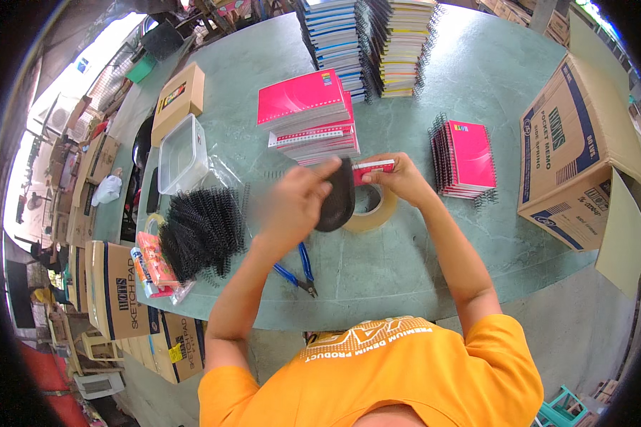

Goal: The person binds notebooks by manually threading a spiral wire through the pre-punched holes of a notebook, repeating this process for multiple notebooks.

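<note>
My right hand [404, 178] grips a small red-covered notebook [374, 170], its page edges turned up. Close to it on the left, my left hand [297, 206] is partly smeared by motion, its thumb and fingers drawn together; whatever they pinch cannot be made out. A dark rounded slab [337, 203] stands between the hands and hides part of the notebook. Beneath them lies a roll of tape [372, 217]. Blue-handled cutters [299, 273] rest nearer me. Black spiral coils [203, 231] are heaped to the left. Beyond my hands is a stack of red notebooks without coils [303, 103].
Spiral-bound red notebooks [470, 160] are stacked at right, beside an open carton [573, 153]. Taller stacks of blue-edged [338, 50] and yellow-edged notebooks [406, 50] stand at the back. A clear plastic container [183, 156] and a small brown box [179, 103] sit left.
</note>
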Motion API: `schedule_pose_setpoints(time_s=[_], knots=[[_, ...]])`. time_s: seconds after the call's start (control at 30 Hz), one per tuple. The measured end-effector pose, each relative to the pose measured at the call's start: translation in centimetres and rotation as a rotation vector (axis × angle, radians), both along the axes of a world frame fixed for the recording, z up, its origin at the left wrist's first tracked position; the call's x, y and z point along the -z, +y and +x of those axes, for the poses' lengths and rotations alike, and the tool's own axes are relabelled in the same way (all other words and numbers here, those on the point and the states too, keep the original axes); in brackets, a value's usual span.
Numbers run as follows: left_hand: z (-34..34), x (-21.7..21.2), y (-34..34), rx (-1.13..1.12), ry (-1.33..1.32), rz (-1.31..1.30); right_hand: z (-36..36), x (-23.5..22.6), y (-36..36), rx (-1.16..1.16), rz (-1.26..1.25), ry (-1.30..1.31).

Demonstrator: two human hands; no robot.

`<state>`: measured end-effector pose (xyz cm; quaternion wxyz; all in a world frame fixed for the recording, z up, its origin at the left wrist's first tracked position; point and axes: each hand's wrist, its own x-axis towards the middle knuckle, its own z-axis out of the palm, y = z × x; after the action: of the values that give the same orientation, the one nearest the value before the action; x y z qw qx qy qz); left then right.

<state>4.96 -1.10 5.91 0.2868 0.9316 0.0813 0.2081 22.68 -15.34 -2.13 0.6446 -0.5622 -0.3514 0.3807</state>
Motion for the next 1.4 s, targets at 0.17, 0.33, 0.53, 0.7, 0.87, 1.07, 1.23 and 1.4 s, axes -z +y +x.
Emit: schedule_pose_setpoints(time_s=[0.17,0.33,0.53,0.7,0.87,1.07,1.23,1.4], knots=[[0.8,0.2,0.1,0.038,0.1,-0.061,-0.5,-0.6,-0.4,-0.008,-0.027,-0.007],[2.4,-0.7,-1.4,-0.099,-0.216,-0.192,-0.5,0.0,-0.2,-0.008,0.034,-0.114],[3.4,-0.2,-1.1,-0.024,-0.222,-0.229,-0.7,-1.1,-0.8,-0.02,-0.106,-0.113],[1.0,4.4,-4.1,0.262,0.418,-0.213,0.1,0.3,-0.4,-0.043,-0.018,-0.084],[-1.2,4.2,-6.3,0.265,0.264,-0.148,0.5,0.8,-0.5,-0.007,0.078,0.021],[2.4,2.6,-3.7,0.165,-0.091,0.139,-1.4,-1.7,-1.0,0.112,0.156,0.098],[7.4,3.1,-3.8,0.185,-0.224,0.244,-0.9,1.5,-1.2,0.122,0.084,-0.035],[8.3,3.7,-3.6,0.26,-0.139,0.165,-0.3,3.5,-1.2,0.115,0.025,-0.086]])
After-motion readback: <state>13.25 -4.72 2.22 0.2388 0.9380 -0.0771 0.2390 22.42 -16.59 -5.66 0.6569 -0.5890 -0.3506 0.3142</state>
